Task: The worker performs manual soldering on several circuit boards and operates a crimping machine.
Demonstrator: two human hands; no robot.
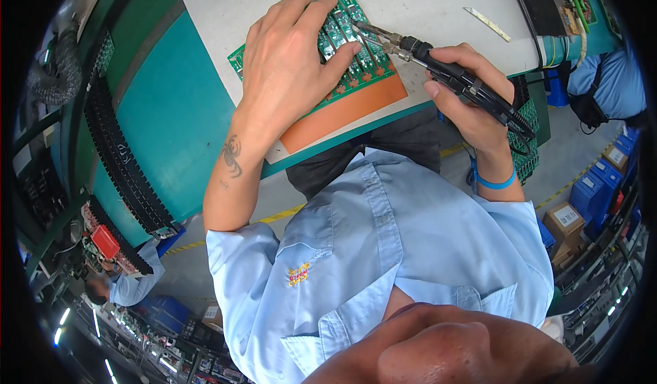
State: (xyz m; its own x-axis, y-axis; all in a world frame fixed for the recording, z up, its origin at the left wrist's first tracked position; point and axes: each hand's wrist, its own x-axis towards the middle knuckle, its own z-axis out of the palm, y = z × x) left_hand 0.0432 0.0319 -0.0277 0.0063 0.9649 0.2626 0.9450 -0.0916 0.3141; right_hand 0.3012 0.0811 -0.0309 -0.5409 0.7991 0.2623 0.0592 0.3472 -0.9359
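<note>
A green circuit board panel (375, 54) with several populated strips lies on an orange sheet (345, 117). My left hand (284, 59) rests flat across the panel's left part, fingers stretched out and thumb apart, hiding much of it. In my right hand (482, 100) is a soldering iron (448, 76) with a black grip and metal fittings, its cable trailing below. The fingers and thumb close round that grip. Its narrow metal end points left, over the panel's upper right part beside the left thumb; whether it touches the board I cannot tell.
White sheeting (438, 14) covers the teal bench (157, 110). A thin pale strip-like tool (487, 24) lies at upper right. Black slotted racks (123, 158) stand at the left. A co-worker in blue (612, 83) is at the far right, near blue bins (588, 192) and cartons (564, 221).
</note>
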